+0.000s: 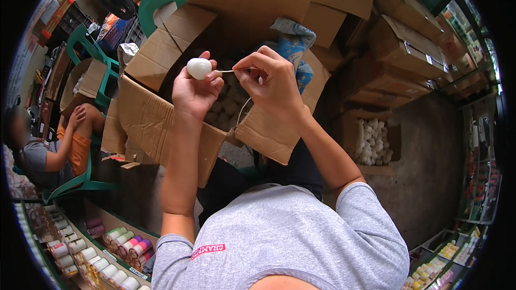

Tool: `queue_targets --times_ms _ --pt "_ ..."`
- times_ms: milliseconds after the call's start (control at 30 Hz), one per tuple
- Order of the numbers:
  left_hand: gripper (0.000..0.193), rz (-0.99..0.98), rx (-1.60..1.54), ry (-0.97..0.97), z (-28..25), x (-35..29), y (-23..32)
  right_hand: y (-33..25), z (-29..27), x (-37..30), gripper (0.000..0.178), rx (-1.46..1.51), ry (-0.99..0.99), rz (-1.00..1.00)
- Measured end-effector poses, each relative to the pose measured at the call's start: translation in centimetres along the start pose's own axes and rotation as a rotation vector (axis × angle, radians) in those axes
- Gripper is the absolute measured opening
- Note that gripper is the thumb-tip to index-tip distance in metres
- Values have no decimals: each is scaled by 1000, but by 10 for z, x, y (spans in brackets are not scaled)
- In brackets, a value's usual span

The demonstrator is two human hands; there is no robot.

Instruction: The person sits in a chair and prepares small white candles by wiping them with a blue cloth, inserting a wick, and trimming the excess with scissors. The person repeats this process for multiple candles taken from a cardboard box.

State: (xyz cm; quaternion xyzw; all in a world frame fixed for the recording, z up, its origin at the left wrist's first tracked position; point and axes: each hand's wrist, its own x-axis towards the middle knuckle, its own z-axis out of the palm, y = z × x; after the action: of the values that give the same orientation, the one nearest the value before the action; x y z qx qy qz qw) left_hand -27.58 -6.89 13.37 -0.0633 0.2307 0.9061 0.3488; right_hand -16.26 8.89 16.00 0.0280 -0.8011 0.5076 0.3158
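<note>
Two hands up in front of me, both busy on one small job. My left hand (194,90) has its fingers curled shut around one white egg-shaped piece (199,68), held up at the fingertips, thumb behind it. My right hand (270,78) is pinched tight, thumb and forefinger closed on one thin pale string (226,71) that runs straight across to the white piece and also trails down below my palm. Both hands hover over one big open cardboard box (148,118) sitting between my knees, heaped with more of the same white pieces, too many to count. One blue patterned cloth (293,48) hangs over its far edge. Off to my right sits a second, smaller open box (371,142) of white pieces. One other person (51,147) sits at my left on a green chair (80,182).
</note>
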Motion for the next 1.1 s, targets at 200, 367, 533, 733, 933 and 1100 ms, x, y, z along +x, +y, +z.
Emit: queue_targets --times_ms 200,367,533,733,933,1100 --pt "57 67 84 18 -1 -3 -21 8 13 -2 8 -46 77 -155" --pt "60 164 166 70 4 -4 -26 8 16 -2 8 -48 32 -131" --pt "59 211 217 96 8 -6 -27 8 16 -2 7 -68 29 -129" --pt "57 283 291 111 12 -7 -31 9 17 -1 7 -76 44 -109" --pt "56 331 338 132 13 -9 -33 8 18 -3 7 -94 73 -98" --pt "56 324 320 164 13 -8 -36 8 25 -9 9 -4 49 -124"
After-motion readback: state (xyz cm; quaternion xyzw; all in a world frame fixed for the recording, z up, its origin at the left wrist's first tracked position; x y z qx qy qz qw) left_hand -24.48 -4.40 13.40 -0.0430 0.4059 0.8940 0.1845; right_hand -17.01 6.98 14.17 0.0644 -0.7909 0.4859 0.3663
